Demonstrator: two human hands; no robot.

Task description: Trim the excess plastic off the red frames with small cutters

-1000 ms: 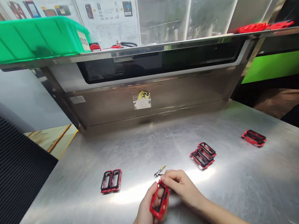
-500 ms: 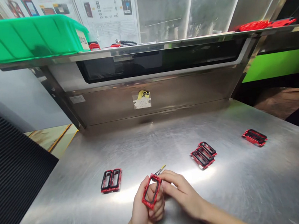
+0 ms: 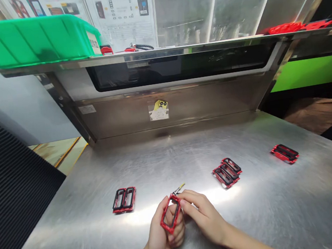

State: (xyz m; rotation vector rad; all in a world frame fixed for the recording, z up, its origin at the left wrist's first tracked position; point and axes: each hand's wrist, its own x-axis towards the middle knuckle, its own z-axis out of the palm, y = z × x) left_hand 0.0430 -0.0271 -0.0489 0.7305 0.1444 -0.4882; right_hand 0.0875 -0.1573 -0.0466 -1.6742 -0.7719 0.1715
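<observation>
My left hand is closed around a small red rectangular frame with a dark inner lining and an open middle, held tilted above the metal table. The thumb and forefinger of my right hand press at the upper right edge of this same frame, its other fingers curled. Just beyond the frame's top end a thin metallic piece with a yellow tip shows; whether it is held or lies on the table I cannot tell.
Two red-and-black frames lie side by side on the metal table at left. A cluster of three frames is right of centre, with more frames farther right. A green bin stands on the shelf above.
The right thumb has shifted up against the frame's edge, and the frame has turned slightly in my left hand. The whole view has moved a little.
</observation>
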